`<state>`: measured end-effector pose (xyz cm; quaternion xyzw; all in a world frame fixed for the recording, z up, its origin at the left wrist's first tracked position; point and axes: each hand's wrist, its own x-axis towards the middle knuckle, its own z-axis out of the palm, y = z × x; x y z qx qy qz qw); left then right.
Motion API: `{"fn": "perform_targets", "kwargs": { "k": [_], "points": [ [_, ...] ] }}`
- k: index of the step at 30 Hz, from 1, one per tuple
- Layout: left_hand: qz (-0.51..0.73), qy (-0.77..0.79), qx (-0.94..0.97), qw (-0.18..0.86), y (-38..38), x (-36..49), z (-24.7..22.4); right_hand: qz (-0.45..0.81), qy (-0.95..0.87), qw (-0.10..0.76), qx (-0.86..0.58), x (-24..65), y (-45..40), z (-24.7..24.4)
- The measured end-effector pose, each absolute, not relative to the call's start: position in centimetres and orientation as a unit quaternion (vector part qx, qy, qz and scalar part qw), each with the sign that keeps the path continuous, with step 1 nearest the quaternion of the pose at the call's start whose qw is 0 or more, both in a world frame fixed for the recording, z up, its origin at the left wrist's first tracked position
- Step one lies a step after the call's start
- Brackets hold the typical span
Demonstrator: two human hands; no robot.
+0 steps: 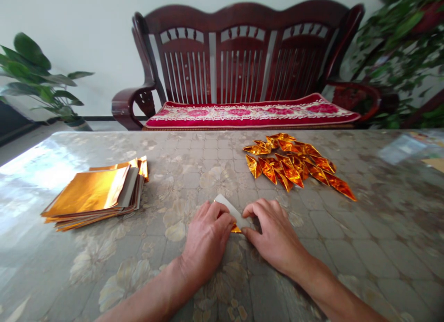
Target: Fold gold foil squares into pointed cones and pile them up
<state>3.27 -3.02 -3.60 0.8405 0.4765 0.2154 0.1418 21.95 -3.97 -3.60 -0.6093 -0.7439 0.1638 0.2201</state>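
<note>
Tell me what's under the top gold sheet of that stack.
Under the top sheet, more sheets show gold and grey edges. Their covered middles, and anything lying between them, can't be seen.

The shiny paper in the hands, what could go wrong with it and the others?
The small sheet might crease crookedly if the left hand and right hand pull unevenly. The stack is untidy, so a bump could slide sheets off. The folded pieces lie loosely bunched; a brush might scatter them.

Patterned table (166, 276): stack of gold sheets (93, 192) on left, pile of folded gold pieces (291, 162) right of center, clear plastic (404, 147) far right.
</note>
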Motion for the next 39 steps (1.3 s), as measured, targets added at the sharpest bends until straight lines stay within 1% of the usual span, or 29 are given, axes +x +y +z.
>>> {"fn": "perform_targets", "kwargs": {
  "k": [4,9,13,21,28,35,39],
  "points": [
    [0.185,0.438,0.873,0.105,-3.7,3.1,-3.7,0.170,-0.746,0.220,-0.605,22.0,-3.9,-3.6],
    [0.087,0.413,0.904,0.061,-5.2,3.2,-3.4,0.178,-0.742,0.226,-0.605,22.0,-3.9,-3.6],
    [0.051,0.401,0.914,0.035,-5.8,3.3,-3.3,0.180,-0.745,0.226,-0.601,22.1,-3.9,-3.7],
    [0.066,0.398,0.913,0.052,-5.6,3.0,-3.3,0.171,-0.765,0.219,-0.581,22.4,-4.4,-3.7],
    [0.082,0.389,0.916,0.048,-5.7,2.9,-3.5,0.135,-0.751,0.207,-0.612,21.3,-4.7,-3.6],
    [0.069,0.367,0.925,0.068,-5.7,2.6,-3.2,0.145,-0.746,0.212,-0.615,21.3,-5.2,-3.9],
    [0.093,0.356,0.927,0.079,-5.8,2.2,-3.0,0.163,-0.746,0.221,-0.607,21.8,-5.2,-3.8]
  ]
}}
